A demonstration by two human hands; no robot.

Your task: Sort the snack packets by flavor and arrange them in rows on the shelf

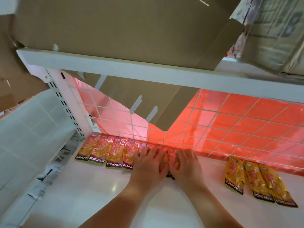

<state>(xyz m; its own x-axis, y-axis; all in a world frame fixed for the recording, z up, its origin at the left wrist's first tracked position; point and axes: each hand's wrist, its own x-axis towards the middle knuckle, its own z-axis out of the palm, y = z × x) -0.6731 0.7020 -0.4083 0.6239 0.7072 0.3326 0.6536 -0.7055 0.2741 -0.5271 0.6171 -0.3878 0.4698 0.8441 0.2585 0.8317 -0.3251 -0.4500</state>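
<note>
a smooth, glossy white shelf (pixel 102 186) carries flat, oblong snack packets of shiny foil. at its back left, a row of orange packets (pixel 105 152) lies side by side, edges overlapping, upper ends against the rear, each with a dark band at the near end printed "konchew". the row runs right until it passes under both hands. the left hand (pixel 148 163) lies palm down on it, fingers spread and nearly straight, pressing on the foil. the right hand (pixel 185 163) rests just beside it on the middle packets (pixel 170 159), which are crinkled and reddish; its fingers are bent over them, and i cannot tell whether it grips or only presses. well apart, at the right, three yellow packets (pixel 256 180) lie in a slanted row, touching one another, with the same dark bands. behind the shelf stands a white wire grid (pixel 213 122) of square cells, with a glowing red-orange sheet (pixel 246 116) behind it. a slotted white metal upright (pixel 65 102) stands at the back left corner. above, a flat white upper shelf (pixel 131 69) bears a matte brown cardboard box (pixel 123 27), one flap hanging down in front of the grid.
</note>
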